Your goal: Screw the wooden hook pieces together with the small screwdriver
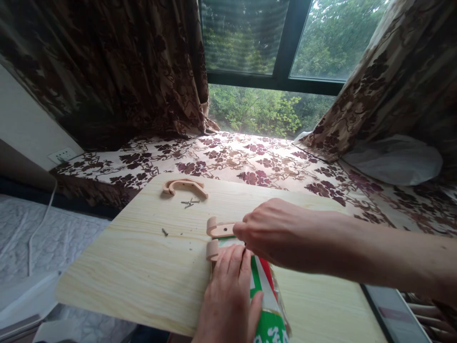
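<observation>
My left hand (230, 290) lies over the nearer wooden hook (212, 250), its fingers pressing it down and the thumb on a green, white and red printed packet (266, 314). Beside it, the second wooden hook (217, 230) shows a dark screw hole, its right end hidden by my right hand (269, 228). That hand is closed in a fist right above my left fingertips. A small dark tip shows between the hands; what the fist grips is hidden. Two curved wooden pieces (185, 186) lie farther back, near several loose screws (189, 203).
A single screw (164, 232) and small dark crumbs lie on the pale wood-grain table (143, 281). Behind it is a sill with a floral cloth (235, 157). A dark-edged flat object (389, 309) sits at the table's right edge. A white plastic bag (396, 159) rests at right.
</observation>
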`<state>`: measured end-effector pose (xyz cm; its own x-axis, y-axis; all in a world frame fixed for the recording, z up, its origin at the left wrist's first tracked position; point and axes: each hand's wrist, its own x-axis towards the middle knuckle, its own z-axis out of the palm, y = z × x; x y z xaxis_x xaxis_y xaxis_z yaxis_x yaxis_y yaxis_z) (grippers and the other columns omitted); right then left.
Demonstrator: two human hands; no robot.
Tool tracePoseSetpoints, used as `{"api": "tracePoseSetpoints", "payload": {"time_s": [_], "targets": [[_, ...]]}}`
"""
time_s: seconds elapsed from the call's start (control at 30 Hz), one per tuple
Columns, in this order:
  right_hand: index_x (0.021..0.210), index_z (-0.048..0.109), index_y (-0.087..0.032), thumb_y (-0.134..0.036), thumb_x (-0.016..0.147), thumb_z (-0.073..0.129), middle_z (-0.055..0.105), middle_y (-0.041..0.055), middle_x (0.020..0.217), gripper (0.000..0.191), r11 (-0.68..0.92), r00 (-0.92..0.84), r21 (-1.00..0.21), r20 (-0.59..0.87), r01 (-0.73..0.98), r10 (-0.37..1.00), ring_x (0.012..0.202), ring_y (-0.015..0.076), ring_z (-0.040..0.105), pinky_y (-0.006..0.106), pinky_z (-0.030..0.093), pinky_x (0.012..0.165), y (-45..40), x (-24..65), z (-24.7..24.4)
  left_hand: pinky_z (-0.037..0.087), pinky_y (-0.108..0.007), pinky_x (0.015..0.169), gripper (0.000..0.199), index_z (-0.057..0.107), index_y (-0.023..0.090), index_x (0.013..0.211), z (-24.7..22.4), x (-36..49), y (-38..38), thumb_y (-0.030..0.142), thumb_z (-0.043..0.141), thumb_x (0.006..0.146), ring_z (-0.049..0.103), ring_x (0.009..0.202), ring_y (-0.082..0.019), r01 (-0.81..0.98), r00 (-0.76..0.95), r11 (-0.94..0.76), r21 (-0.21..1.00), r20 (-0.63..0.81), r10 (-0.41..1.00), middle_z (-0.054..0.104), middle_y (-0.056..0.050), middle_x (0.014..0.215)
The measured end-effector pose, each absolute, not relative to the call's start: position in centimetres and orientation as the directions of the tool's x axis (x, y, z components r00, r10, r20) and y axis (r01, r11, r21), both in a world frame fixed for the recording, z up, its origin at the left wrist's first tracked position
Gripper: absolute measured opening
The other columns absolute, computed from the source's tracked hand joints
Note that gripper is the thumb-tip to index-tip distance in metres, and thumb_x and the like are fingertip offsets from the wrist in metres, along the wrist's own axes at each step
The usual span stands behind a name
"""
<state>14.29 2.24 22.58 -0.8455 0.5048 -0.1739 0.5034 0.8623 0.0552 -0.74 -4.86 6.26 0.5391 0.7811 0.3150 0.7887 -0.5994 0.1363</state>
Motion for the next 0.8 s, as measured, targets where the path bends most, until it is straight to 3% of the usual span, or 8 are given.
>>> {"api": "tracePoseSetpoints", "payload": {"time_s": [0.23,0.47,0.67,0.8], "targets": [[0.076,0.056,-0.015,-0.005,0.083,0.051,0.060,0.0034,0.071,0.013,0.859,-0.836,-0.015,-0.242,0.511,0.493,0.054,0.0116,0.048,0.026,0.025,0.047,2.0,14.1,23.6,0.048,-0.044,0.098,0.060,0.040,0.011,0.136,7.0,-0.7,-4.8,0.022,0.054,0.079,0.042,0.130,-0.033,0.776,0.541,-0.599,0.199,0.278,0.794,0.047,-0.018,0.139],[0.080,0.057,-0.014,-0.011,0.086,0.050,0.054,-0.0014,0.058,0.010,0.856,-0.843,-0.002,-0.175,0.517,0.509,0.044,0.0103,0.039,0.027,0.021,0.040,2.4,14.6,22.8,0.050,-0.045,0.096,0.057,0.042,0.009,0.133,6.5,-0.9,-4.8,0.025,0.054,0.080,0.046,0.126,-0.033,0.782,0.548,-0.610,0.126,0.325,0.771,0.051,-0.019,0.135],[0.080,0.057,-0.015,-0.006,0.084,0.050,0.060,0.0010,0.069,0.013,0.843,-0.819,-0.030,-0.257,0.537,0.513,0.052,0.0116,0.044,0.027,0.026,0.045,2.0,14.6,24.0,0.050,-0.043,0.096,0.060,0.040,0.010,0.136,6.6,-0.8,-4.9,0.024,0.053,0.079,0.045,0.128,-0.032,0.791,0.536,-0.595,0.142,0.307,0.787,0.049,-0.017,0.137],[0.084,0.057,-0.014,-0.006,0.084,0.051,0.059,0.0008,0.066,0.011,0.847,-0.828,-0.038,-0.238,0.531,0.508,0.052,0.0117,0.045,0.027,0.025,0.045,2.2,14.4,23.4,0.049,-0.043,0.096,0.060,0.040,0.011,0.136,6.6,-0.7,-4.9,0.023,0.054,0.079,0.044,0.128,-0.032,0.796,0.525,-0.583,0.162,0.294,0.799,0.048,-0.017,0.137]]}}
